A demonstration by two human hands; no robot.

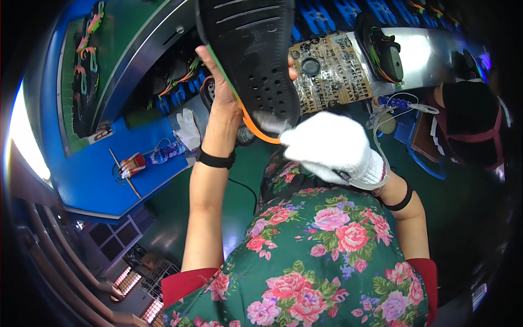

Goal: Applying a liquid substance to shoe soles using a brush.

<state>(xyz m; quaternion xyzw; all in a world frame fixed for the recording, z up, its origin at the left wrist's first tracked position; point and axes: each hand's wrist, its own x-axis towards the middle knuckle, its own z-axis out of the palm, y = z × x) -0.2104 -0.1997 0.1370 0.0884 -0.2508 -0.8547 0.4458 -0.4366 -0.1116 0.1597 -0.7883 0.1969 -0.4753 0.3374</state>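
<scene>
A large black shoe (pixel 248 49), dotted with small holes and edged in orange and green, is held up in front of me. My left hand (pixel 222 92) is closed around it, with the thumb along its left edge and fingertips showing past its right edge. My right hand (pixel 332 148) wears a white knitted glove and is closed at the shoe's lower end, beside the orange rim. A blurred pale grey thing (pixel 269 122) shows at the gloved fingertips, over the shoe; its kind cannot be made out.
On the blue table (pixel 103 188) at left lie a white glove (pixel 188 129), a plastic bottle (pixel 166 153) and a red package (pixel 132 163). A taped cardboard sheet (pixel 332 71) and another black shoe (pixel 384 54) occupy the bench ahead. A person (pixel 468 125) is at right.
</scene>
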